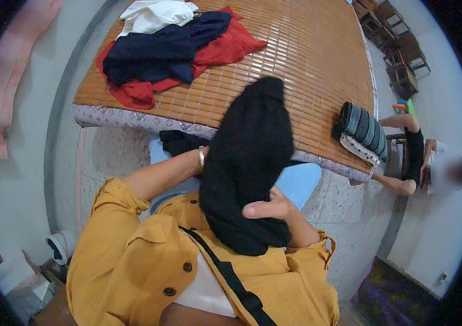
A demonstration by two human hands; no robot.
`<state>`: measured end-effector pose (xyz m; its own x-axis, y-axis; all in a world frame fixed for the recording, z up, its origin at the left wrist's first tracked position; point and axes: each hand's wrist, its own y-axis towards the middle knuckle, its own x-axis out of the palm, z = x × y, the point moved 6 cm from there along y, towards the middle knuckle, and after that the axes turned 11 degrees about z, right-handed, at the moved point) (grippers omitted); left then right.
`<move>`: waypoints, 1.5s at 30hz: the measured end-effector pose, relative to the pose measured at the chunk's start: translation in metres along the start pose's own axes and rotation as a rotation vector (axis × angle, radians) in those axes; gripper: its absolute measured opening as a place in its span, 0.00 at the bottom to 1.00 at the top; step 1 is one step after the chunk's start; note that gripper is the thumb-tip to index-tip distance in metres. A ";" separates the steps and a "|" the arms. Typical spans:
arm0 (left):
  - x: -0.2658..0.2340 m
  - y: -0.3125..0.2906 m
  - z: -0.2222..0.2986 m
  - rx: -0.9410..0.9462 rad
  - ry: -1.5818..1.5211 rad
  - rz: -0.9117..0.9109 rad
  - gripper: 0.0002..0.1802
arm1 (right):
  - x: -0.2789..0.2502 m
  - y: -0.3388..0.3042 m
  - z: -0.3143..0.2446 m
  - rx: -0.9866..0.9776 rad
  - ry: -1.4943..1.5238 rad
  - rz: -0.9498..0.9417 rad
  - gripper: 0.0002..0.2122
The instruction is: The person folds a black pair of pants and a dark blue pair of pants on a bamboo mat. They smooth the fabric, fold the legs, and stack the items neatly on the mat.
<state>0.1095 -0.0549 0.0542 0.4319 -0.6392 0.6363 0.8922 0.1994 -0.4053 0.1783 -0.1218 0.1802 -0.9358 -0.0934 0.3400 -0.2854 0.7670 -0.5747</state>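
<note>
A black knitted-looking garment [250, 163] lies bunched across my lap, its far end reaching onto the bed's edge. My right hand [274, 209] grips its near right side, thumb on top and the other fingers hidden beneath the cloth. On the other side, my left forearm runs up to a bracelet [202, 156] at the wrist; the left hand itself is hidden behind or inside the garment. More black cloth [179, 142] hangs by the bed edge near that wrist. Whether it belongs to the same garment I cannot tell.
The bed carries a bamboo slat mat [296, 60]. Dark navy clothing [165, 51] lies on red cloth [236, 46], with a white garment [157, 15] behind. Rolled striped textiles [362, 130] sit at the right edge. A seated person [413, 146] and stacked wooden stools [402, 49] are farther right.
</note>
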 end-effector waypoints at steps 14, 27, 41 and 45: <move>-0.131 -0.163 0.056 0.609 -0.398 0.558 0.38 | 0.007 0.073 0.042 -0.472 -0.384 -0.123 0.61; -0.126 -0.160 0.040 0.811 -0.590 0.547 0.36 | 0.003 0.126 0.001 -0.921 -0.726 0.522 0.48; -0.078 -0.192 0.150 1.154 -0.497 0.070 0.35 | -0.074 0.094 -0.234 -1.099 -1.059 0.846 0.17; -0.040 -0.149 0.188 1.143 -0.643 -0.279 0.34 | -0.017 -0.001 -0.342 -1.803 -1.387 0.989 0.13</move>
<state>-0.0158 0.0805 0.2121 -0.0782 -0.3625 0.9287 0.4334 0.8266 0.3592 0.2653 0.0960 0.4302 -0.3874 0.8421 -0.3753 -0.2103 0.3156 0.9253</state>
